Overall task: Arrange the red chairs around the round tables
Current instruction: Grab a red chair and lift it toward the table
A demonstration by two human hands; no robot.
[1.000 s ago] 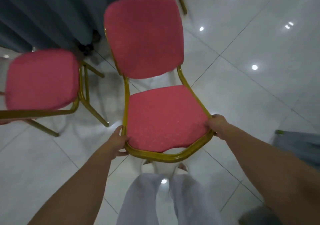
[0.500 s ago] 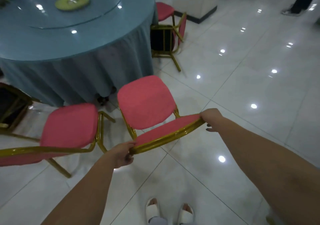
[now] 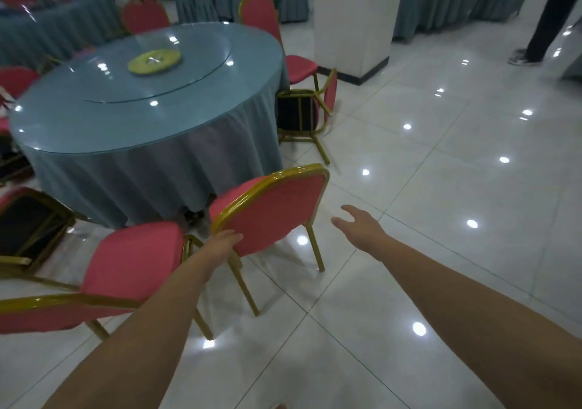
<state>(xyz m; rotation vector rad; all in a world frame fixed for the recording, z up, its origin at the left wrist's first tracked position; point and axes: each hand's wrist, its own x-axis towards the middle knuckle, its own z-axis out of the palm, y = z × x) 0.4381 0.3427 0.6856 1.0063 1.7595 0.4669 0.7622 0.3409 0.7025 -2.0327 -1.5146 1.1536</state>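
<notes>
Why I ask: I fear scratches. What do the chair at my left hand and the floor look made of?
The chair: matte red woven-looking fabric pads; glossy gold tube frame, probably painted metal. The floor: polished white tile, likely ceramic, given grout lines and mirrored lamp spots.

I see a gold-framed red chair (image 3: 277,213) standing at centre frame, its back toward me, just beside the teal-draped round table (image 3: 151,169). A second red chair (image 3: 135,257) stands lower left. A tipped chair (image 3: 302,116) lies at the table's right edge.
</notes>
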